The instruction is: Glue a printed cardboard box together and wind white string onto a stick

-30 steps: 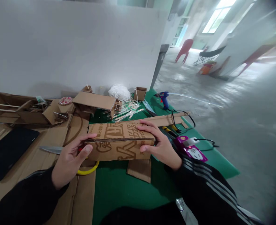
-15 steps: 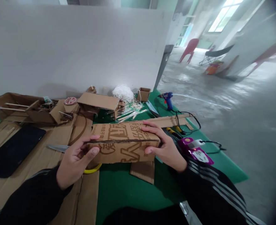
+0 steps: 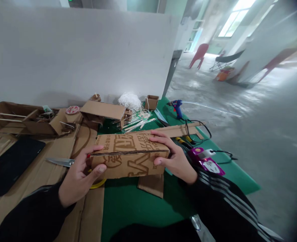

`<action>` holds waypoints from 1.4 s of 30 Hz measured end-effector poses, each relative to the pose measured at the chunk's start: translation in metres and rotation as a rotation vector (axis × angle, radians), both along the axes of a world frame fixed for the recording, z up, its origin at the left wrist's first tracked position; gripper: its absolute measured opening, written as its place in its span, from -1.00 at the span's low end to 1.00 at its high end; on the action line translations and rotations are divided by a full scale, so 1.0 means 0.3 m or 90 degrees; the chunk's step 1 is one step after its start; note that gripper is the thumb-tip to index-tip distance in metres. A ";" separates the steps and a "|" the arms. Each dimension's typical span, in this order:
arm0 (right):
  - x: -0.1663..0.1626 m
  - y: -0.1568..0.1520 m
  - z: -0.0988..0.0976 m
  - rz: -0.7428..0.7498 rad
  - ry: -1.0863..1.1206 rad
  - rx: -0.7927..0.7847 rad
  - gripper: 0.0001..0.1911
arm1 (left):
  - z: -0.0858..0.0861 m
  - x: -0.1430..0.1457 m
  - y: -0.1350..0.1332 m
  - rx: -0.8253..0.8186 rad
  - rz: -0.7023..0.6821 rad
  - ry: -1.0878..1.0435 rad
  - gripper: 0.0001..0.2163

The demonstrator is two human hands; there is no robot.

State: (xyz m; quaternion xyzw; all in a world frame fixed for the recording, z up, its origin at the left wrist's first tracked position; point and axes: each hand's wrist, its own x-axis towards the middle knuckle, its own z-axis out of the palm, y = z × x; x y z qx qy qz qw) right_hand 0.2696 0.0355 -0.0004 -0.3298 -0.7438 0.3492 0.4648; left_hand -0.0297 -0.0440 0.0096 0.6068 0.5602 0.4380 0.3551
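Observation:
A brown cardboard box (image 3: 128, 158) with printed lettering is held level between my two hands, just above the green table. My left hand (image 3: 81, 174) grips its left end, fingers behind and thumb on the front face. At the right end, my right hand (image 3: 175, 156) clasps the box with fingers over the top and the thumb in front. Scissors (image 3: 61, 162) with yellow handles lie under and beside my left hand, the handles partly hidden. Below the box, a small cardboard piece (image 3: 152, 185) rests on the green tabletop (image 3: 128, 208).
To the right are a blue glue gun (image 3: 176, 107), yellow-handled pliers (image 3: 185, 142) and a purple power strip (image 3: 206, 161). White string (image 3: 130, 101), wooden sticks (image 3: 139, 122) and a cardboard structure (image 3: 103, 110) sit behind. A black tablet (image 3: 13, 164) lies on flat cardboard (image 3: 45, 178) at left.
The view has shifted slightly, so most things appear a little further left. Both hands keep hold of the box, whose left end sits slightly lower in view.

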 end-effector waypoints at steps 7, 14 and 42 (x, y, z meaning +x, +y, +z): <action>-0.003 -0.002 0.003 -0.011 -0.002 0.001 -0.42 | 0.030 0.066 -0.026 -0.102 0.057 -0.128 -0.60; -0.002 -0.003 0.004 -0.016 -0.008 0.004 -0.39 | 0.042 0.076 -0.028 -0.095 0.062 -0.133 -0.59; 0.001 -0.001 0.001 0.017 0.012 0.012 -0.42 | 0.046 0.074 -0.045 -0.099 0.090 -0.161 -0.62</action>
